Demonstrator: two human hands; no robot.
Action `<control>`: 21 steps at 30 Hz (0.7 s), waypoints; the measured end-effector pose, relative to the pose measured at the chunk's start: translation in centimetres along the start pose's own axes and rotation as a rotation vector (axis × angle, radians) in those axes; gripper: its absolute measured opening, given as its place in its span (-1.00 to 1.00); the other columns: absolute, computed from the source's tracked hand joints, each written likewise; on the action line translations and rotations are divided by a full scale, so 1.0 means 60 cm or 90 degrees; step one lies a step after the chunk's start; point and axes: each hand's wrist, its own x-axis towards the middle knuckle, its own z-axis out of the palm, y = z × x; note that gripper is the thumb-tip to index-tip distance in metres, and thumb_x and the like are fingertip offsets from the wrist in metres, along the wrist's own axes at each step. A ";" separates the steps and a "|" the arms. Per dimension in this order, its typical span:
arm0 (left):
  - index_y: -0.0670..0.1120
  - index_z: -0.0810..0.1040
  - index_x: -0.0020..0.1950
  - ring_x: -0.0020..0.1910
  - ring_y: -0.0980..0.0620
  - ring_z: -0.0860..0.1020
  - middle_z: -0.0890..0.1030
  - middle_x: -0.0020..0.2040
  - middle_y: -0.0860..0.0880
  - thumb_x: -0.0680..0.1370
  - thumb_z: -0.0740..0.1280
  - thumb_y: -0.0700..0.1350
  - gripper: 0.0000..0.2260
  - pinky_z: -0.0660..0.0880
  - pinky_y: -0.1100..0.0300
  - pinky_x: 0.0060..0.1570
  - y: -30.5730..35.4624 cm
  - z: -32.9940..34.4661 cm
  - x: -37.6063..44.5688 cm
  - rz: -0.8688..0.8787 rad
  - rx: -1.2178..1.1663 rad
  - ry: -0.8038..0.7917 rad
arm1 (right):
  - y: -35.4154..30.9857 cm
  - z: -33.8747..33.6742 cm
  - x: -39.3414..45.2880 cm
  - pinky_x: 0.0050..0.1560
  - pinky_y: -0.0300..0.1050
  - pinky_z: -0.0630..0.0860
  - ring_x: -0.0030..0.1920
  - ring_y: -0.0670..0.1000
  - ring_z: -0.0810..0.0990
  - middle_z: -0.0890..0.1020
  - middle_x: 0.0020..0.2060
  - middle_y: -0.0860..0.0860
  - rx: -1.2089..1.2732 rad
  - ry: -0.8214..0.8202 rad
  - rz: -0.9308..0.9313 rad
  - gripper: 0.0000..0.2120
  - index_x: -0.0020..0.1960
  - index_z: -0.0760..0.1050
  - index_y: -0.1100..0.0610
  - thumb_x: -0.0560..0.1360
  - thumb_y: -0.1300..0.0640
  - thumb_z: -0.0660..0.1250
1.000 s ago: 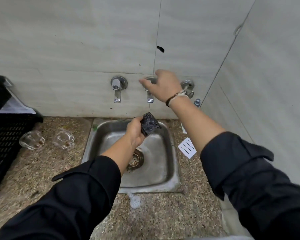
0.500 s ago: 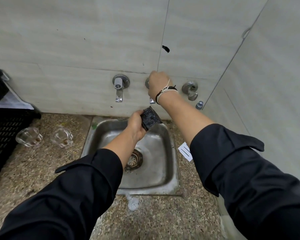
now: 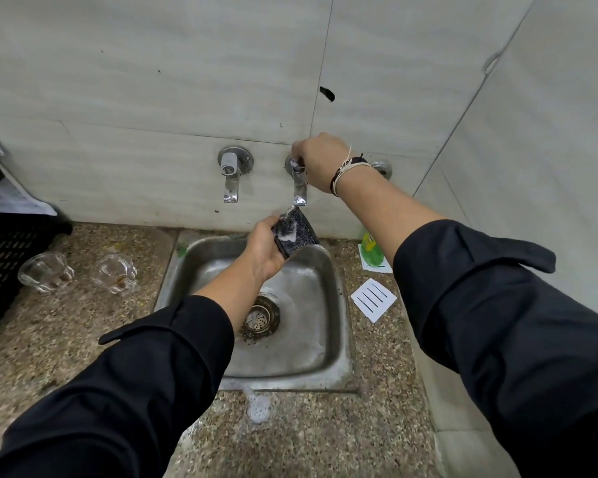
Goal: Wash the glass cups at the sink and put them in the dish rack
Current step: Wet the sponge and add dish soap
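Two glass cups (image 3: 45,276) (image 3: 115,273) lie on the speckled counter left of the steel sink (image 3: 339,339). My left hand (image 3: 263,251) grips a dark scrub sponge (image 3: 296,231) over the sink, right under the middle tap (image 3: 299,188), and water runs onto the sponge. My right hand (image 3: 320,163) grips the handle of that tap on the wall. The black dish rack (image 3: 0,257) stands at the far left, partly out of frame.
Another tap (image 3: 231,177) sits to the left on the tiled wall, and a third fitting (image 3: 382,167) shows behind my right wrist. A green soap bottle (image 3: 372,251) and a white lined card (image 3: 373,299) lie right of the sink. Foam (image 3: 258,408) marks the counter's front.
My right hand closed round the middle tap's handle and water now flows onto the sponge and into the sink. My left hand held the sponge in place under the spout.
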 end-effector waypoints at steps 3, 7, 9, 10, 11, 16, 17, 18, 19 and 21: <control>-0.20 0.58 0.34 0.11 -0.22 0.65 0.66 0.24 -0.24 0.72 0.15 -0.06 -0.66 0.68 -0.03 -0.16 -0.004 -0.008 0.000 0.004 -0.025 -0.007 | 0.001 0.006 0.005 -0.07 -0.06 0.35 0.10 0.29 0.57 0.55 0.13 0.23 -0.009 0.009 0.002 -0.71 0.26 0.52 0.08 0.55 0.17 0.27; -0.21 0.57 0.31 -0.03 -0.13 0.69 0.68 0.13 -0.19 0.71 0.17 -0.07 -0.68 0.68 0.01 -0.18 -0.007 -0.024 -0.003 -0.002 -0.059 -0.004 | 0.004 0.010 0.010 -0.08 -0.07 0.33 0.12 0.27 0.56 0.57 0.11 0.21 -0.003 0.008 -0.005 -0.72 0.23 0.53 0.08 0.53 0.17 0.29; -0.20 0.57 0.31 -0.13 -0.08 0.72 0.72 0.03 -0.15 0.71 0.14 -0.08 -0.68 0.66 0.08 -0.25 -0.008 -0.032 -0.006 -0.001 -0.063 0.001 | 0.001 0.008 0.008 -0.10 -0.07 0.34 0.11 0.27 0.56 0.59 0.10 0.20 0.009 0.007 -0.002 -0.73 0.20 0.53 0.06 0.50 0.15 0.30; -0.19 0.57 0.31 -0.16 -0.06 0.72 0.73 0.00 -0.14 0.72 0.13 -0.08 -0.68 0.65 0.11 -0.28 -0.008 -0.036 -0.007 0.001 -0.061 0.003 | -0.001 0.008 0.007 -0.10 -0.07 0.35 0.11 0.28 0.56 0.59 0.09 0.20 0.013 0.005 0.001 -0.73 0.20 0.53 0.05 0.50 0.15 0.31; -0.19 0.56 0.34 -0.14 -0.06 0.72 0.73 0.01 -0.14 0.72 0.12 -0.08 -0.66 0.64 0.12 -0.29 -0.009 -0.040 -0.007 0.003 -0.060 0.003 | -0.002 0.008 0.007 -0.09 -0.06 0.36 0.11 0.28 0.56 0.58 0.10 0.20 0.016 0.004 0.003 -0.72 0.20 0.53 0.05 0.50 0.15 0.31; -0.21 0.51 0.46 0.11 -0.17 0.65 0.66 0.25 -0.22 0.71 0.09 -0.06 -0.58 0.67 0.02 -0.10 -0.010 -0.048 -0.005 0.028 -0.067 0.001 | -0.001 0.010 0.003 -0.06 -0.05 0.38 0.13 0.29 0.56 0.57 0.12 0.21 0.021 0.022 0.008 -0.70 0.24 0.54 0.05 0.51 0.18 0.31; -0.21 0.50 0.47 0.15 -0.18 0.64 0.64 0.30 -0.22 0.71 0.09 -0.05 -0.58 0.67 0.00 -0.02 -0.009 -0.046 -0.003 0.032 -0.071 0.001 | 0.001 0.012 0.003 -0.06 -0.06 0.37 0.15 0.28 0.56 0.57 0.13 0.21 0.017 0.029 0.006 -0.69 0.25 0.54 0.06 0.52 0.20 0.30; -0.21 0.49 0.47 0.17 -0.19 0.63 0.62 0.33 -0.23 0.70 0.09 -0.05 -0.57 0.65 -0.02 0.06 -0.007 -0.042 -0.001 0.036 -0.074 0.001 | 0.001 0.012 0.002 -0.04 -0.06 0.38 0.17 0.26 0.55 0.58 0.14 0.21 0.011 0.035 0.004 -0.68 0.27 0.54 0.08 0.53 0.22 0.29; -0.21 0.49 0.48 0.18 -0.19 0.62 0.60 0.34 -0.24 0.70 0.09 -0.04 -0.56 0.63 -0.02 0.11 -0.004 -0.039 0.001 0.039 -0.075 0.002 | 0.000 0.012 0.001 -0.02 -0.06 0.38 0.19 0.24 0.54 0.59 0.15 0.21 0.004 0.043 0.002 -0.68 0.28 0.53 0.09 0.54 0.23 0.28; -0.21 0.49 0.48 0.14 -0.18 0.63 0.61 0.34 -0.24 0.69 0.10 -0.03 -0.56 0.61 0.00 0.09 0.003 -0.032 0.002 0.042 -0.078 0.002 | -0.001 0.012 0.001 -0.02 -0.07 0.37 0.20 0.22 0.52 0.59 0.15 0.20 -0.002 0.056 0.001 -0.68 0.29 0.53 0.11 0.55 0.24 0.27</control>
